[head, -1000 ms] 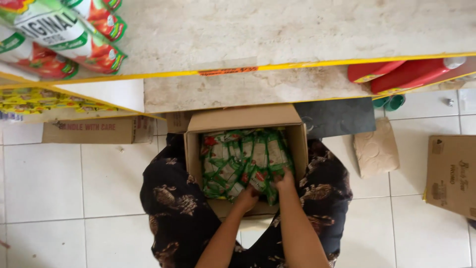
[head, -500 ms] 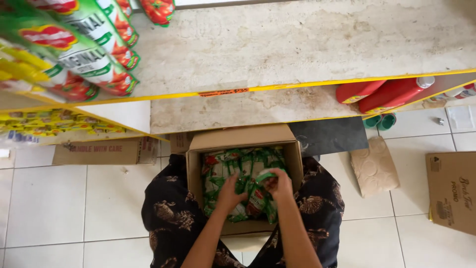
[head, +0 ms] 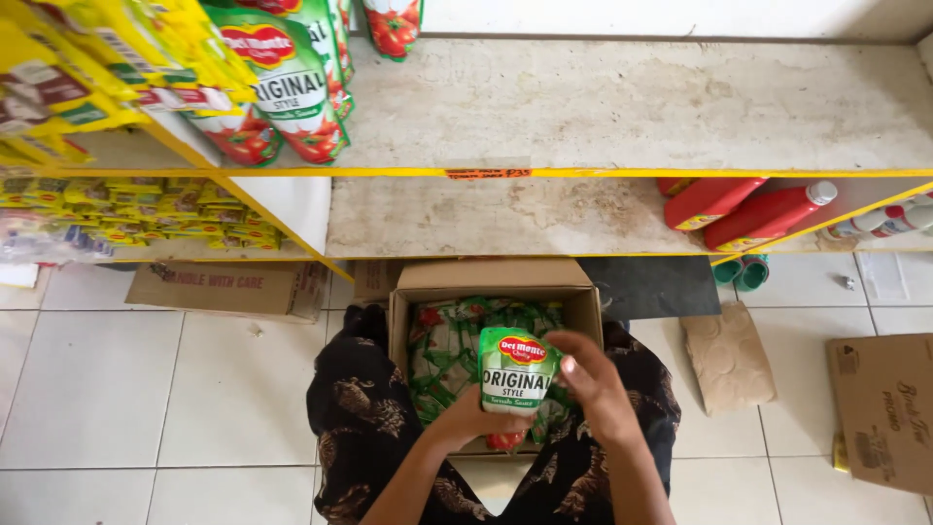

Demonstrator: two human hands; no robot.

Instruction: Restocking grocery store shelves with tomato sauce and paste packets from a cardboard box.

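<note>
A green-and-white sauce pouch (head: 516, 374) with a red base is noted above the brown cardboard box (head: 491, 282), which is filled with green, white and red packs. Below the box, a black garment (head: 355, 428) patterned in brown is recorded. Above the box, yellow-edged shelves (head: 622, 173) and red bottles (head: 768, 212) are observed.

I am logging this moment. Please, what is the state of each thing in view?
Green sauce pouch: lifted above the box, held by both hands.
Left hand: gripping the pouch from below.
Right hand: fingers on the pouch's side.
Cardboard box: open, holding more pouches.
Red bottles: lying on the shelf.
</note>
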